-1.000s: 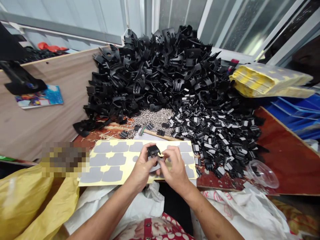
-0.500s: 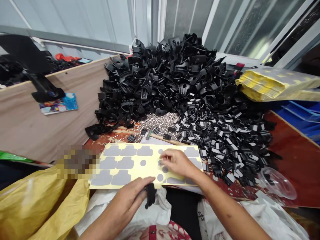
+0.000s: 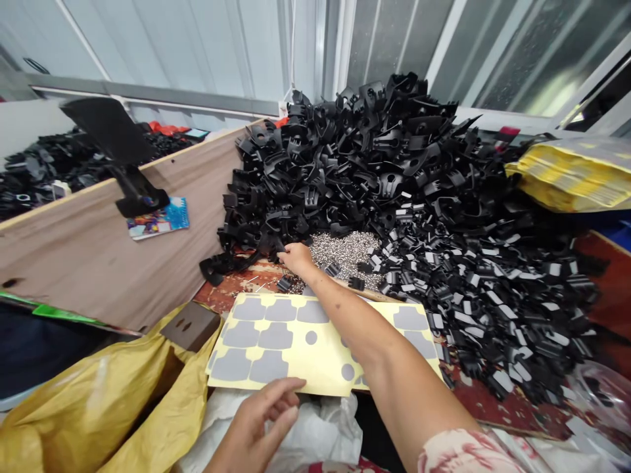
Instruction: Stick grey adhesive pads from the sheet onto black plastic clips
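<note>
Black plastic parts [image 3: 340,157]: one large heap, far middle of the worn red table [image 3: 522,414]. Right hand [image 3: 298,259]: at the heap's near left edge, fingertips meeting the parts; whether they grip one, cannot tell. Left hand [image 3: 259,424]: thumb and forefinger apart, no item visible in it, by the near edge of the yellow sticker sheet [image 3: 315,364]. Small metal pieces [image 3: 340,253]: just right of the right hand. Small black-and-pale pieces [image 3: 473,309]: heaped at right.

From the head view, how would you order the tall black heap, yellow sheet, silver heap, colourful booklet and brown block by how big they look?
1. Tall black heap
2. Yellow sheet
3. Silver heap
4. Colourful booklet and brown block: too alike to rank
</note>
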A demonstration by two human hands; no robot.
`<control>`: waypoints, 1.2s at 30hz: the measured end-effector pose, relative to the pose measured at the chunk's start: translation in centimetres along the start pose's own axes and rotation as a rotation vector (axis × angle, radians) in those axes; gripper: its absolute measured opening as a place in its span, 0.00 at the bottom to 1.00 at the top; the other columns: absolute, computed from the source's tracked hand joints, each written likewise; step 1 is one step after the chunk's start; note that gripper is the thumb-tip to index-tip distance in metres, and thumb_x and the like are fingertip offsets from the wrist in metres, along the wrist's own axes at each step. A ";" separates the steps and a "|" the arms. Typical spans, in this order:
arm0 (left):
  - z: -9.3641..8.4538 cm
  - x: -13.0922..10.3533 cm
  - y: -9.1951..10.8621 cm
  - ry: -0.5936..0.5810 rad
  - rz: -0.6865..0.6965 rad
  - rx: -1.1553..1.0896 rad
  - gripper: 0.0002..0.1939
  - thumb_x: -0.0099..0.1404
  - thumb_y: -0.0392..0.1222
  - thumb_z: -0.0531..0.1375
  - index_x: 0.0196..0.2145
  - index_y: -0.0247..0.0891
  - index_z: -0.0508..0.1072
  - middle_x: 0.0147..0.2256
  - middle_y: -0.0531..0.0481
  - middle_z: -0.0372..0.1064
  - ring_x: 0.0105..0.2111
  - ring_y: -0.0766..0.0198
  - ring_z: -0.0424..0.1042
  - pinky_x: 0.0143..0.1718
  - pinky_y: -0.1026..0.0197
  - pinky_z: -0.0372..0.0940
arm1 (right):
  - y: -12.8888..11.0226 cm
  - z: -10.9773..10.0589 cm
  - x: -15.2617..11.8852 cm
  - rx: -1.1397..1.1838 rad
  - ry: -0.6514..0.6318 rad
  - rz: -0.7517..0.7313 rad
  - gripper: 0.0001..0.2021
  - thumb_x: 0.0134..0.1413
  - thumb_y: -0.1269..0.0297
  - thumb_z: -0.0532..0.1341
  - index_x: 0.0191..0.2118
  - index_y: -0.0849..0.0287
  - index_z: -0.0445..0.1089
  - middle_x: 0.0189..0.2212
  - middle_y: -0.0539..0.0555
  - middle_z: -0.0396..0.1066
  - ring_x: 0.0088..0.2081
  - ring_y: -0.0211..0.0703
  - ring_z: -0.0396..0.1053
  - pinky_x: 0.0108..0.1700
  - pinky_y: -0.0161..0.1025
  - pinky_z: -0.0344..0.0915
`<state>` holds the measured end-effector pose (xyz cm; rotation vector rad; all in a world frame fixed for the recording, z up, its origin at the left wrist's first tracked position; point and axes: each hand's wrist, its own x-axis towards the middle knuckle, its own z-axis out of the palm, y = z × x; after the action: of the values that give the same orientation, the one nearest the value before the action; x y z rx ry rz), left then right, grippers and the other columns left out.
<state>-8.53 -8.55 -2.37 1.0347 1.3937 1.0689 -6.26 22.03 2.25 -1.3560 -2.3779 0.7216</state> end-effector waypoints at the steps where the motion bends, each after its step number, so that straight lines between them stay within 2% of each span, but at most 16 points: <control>1: -0.3 0.1 0.5 0.022 -0.054 -0.099 0.20 0.64 0.56 0.66 0.49 0.47 0.81 0.35 0.43 0.77 0.34 0.53 0.74 0.36 0.55 0.70 | 0.3 -0.4 -0.8 -0.017 0.007 -0.027 0.10 0.66 0.61 0.62 0.37 0.57 0.80 0.33 0.54 0.80 0.37 0.45 0.74 0.39 0.36 0.61; 3: -1.0 0.6 1.6 0.086 -0.153 -0.320 0.26 0.63 0.56 0.67 0.56 0.44 0.76 0.35 0.44 0.77 0.33 0.54 0.75 0.33 0.56 0.70 | 1.4 -1.7 -3.8 -0.051 0.028 -0.095 0.08 0.66 0.64 0.62 0.40 0.55 0.80 0.38 0.55 0.80 0.42 0.47 0.74 0.43 0.38 0.61; 5: -1.5 1.6 3.0 0.131 -0.213 -0.544 0.35 0.63 0.53 0.68 0.64 0.44 0.66 0.39 0.41 0.79 0.37 0.52 0.78 0.38 0.55 0.72 | 3.1 -3.0 -8.4 -0.082 0.042 -0.214 0.09 0.67 0.66 0.60 0.42 0.52 0.80 0.42 0.55 0.80 0.46 0.48 0.72 0.48 0.40 0.61; 7: -1.5 2.8 4.3 0.115 -0.247 -0.734 0.42 0.62 0.50 0.69 0.69 0.46 0.57 0.45 0.38 0.79 0.44 0.47 0.79 0.44 0.50 0.73 | 5.0 -3.8 -13.6 -0.114 0.066 -0.464 0.12 0.70 0.66 0.57 0.43 0.51 0.79 0.41 0.54 0.81 0.45 0.47 0.71 0.51 0.44 0.60; 9: -0.7 4.0 5.2 0.059 -0.269 -0.818 0.45 0.60 0.46 0.70 0.69 0.50 0.55 0.46 0.40 0.78 0.47 0.46 0.79 0.47 0.46 0.74 | 6.8 -3.8 -18.1 -0.131 0.127 -0.709 0.13 0.72 0.66 0.55 0.47 0.51 0.78 0.44 0.54 0.81 0.42 0.46 0.71 0.50 0.46 0.61; 11: 0.4 5.0 5.8 0.044 -0.283 -0.778 0.44 0.58 0.38 0.71 0.68 0.53 0.58 0.40 0.46 0.77 0.41 0.52 0.79 0.43 0.48 0.76 | 8.2 -3.3 -21.2 -0.133 0.179 -0.799 0.13 0.72 0.65 0.55 0.50 0.49 0.77 0.46 0.53 0.81 0.41 0.45 0.72 0.50 0.47 0.61; 15: 2.4 7.1 6.1 0.084 -0.240 -0.665 0.40 0.56 0.31 0.71 0.64 0.48 0.64 0.32 0.52 0.72 0.32 0.61 0.76 0.37 0.55 0.76 | 9.1 -2.5 -22.4 -0.035 0.273 -0.657 0.12 0.69 0.68 0.58 0.48 0.48 0.78 0.43 0.53 0.82 0.40 0.45 0.73 0.47 0.46 0.64; 18: 2.2 9.5 6.3 0.116 -0.177 -0.577 0.39 0.56 0.31 0.69 0.63 0.49 0.64 0.32 0.54 0.68 0.30 0.62 0.75 0.34 0.55 0.77 | 8.7 -2.8 -21.3 0.061 0.258 -0.569 0.15 0.64 0.73 0.60 0.52 0.50 0.76 0.46 0.55 0.81 0.45 0.47 0.74 0.51 0.47 0.66; 20: 1.0 11.3 6.6 0.262 -0.050 -0.468 0.39 0.56 0.29 0.67 0.63 0.51 0.64 0.37 0.54 0.68 0.30 0.65 0.73 0.32 0.62 0.74 | 8.5 -2.9 -20.8 0.125 0.251 -0.458 0.20 0.61 0.77 0.59 0.54 0.52 0.74 0.49 0.56 0.79 0.49 0.48 0.74 0.53 0.47 0.68; 23: -1.1 13.1 7.0 0.597 0.193 -0.355 0.41 0.56 0.26 0.64 0.64 0.54 0.62 0.48 0.52 0.68 0.34 0.68 0.71 0.30 0.70 0.70 | 8.5 -2.3 -20.6 0.211 0.263 -0.257 0.19 0.59 0.80 0.56 0.51 0.57 0.75 0.47 0.58 0.78 0.48 0.49 0.75 0.52 0.45 0.72; 25: -1.9 12.9 7.0 0.656 0.230 -0.354 0.40 0.56 0.29 0.65 0.62 0.54 0.64 0.48 0.51 0.67 0.34 0.67 0.71 0.27 0.70 0.70 | 8.8 -1.5 -20.8 0.252 0.264 -0.204 0.18 0.59 0.80 0.55 0.48 0.57 0.75 0.46 0.58 0.78 0.47 0.48 0.76 0.52 0.45 0.72; 27: -1.6 11.4 6.7 0.460 0.105 -0.345 0.34 0.54 0.34 0.69 0.58 0.48 0.69 0.37 0.52 0.68 0.27 0.65 0.69 0.20 0.68 0.68 | 9.1 -0.6 -21.0 0.287 0.269 -0.178 0.17 0.60 0.80 0.55 0.47 0.57 0.75 0.45 0.58 0.78 0.48 0.48 0.75 0.52 0.46 0.71; 29: -0.5 9.4 6.1 0.098 -0.112 -0.265 0.30 0.52 0.38 0.72 0.53 0.41 0.75 0.27 0.55 0.64 0.21 0.65 0.65 0.14 0.67 0.64 | 9.6 0.1 -21.1 0.336 0.267 -0.140 0.15 0.60 0.78 0.55 0.45 0.57 0.76 0.44 0.58 0.79 0.48 0.49 0.75 0.53 0.48 0.70; 31: 1.0 7.7 5.4 -0.131 -0.237 -0.143 0.27 0.51 0.38 0.72 0.51 0.38 0.79 0.25 0.54 0.66 0.18 0.66 0.64 0.10 0.67 0.60 | 9.9 0.3 -20.9 0.459 0.246 -0.066 0.14 0.60 0.76 0.56 0.43 0.56 0.77 0.44 0.57 0.80 0.48 0.49 0.75 0.55 0.49 0.69; 34: 2.5 7.0 4.5 -0.181 -0.222 -0.104 0.25 0.51 0.33 0.70 0.49 0.40 0.82 0.29 0.51 0.72 0.17 0.68 0.64 0.08 0.71 0.55 | 9.1 -1.1 -20.1 0.787 0.106 0.100 0.09 0.59 0.68 0.60 0.41 0.57 0.77 0.43 0.56 0.81 0.46 0.48 0.77 0.52 0.47 0.71; 36: 2.8 7.3 4.0 -0.194 -0.196 -0.152 0.25 0.50 0.30 0.69 0.48 0.40 0.82 0.29 0.52 0.73 0.16 0.69 0.64 0.08 0.71 0.53 | 7.1 -3.4 -19.6 1.044 -0.062 0.169 0.10 0.58 0.63 0.63 0.43 0.59 0.77 0.44 0.59 0.81 0.43 0.47 0.78 0.46 0.44 0.73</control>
<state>-6.21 -0.32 -0.25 0.8489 1.2103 0.8911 10.31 9.03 0.70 -1.0245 -1.4613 1.7227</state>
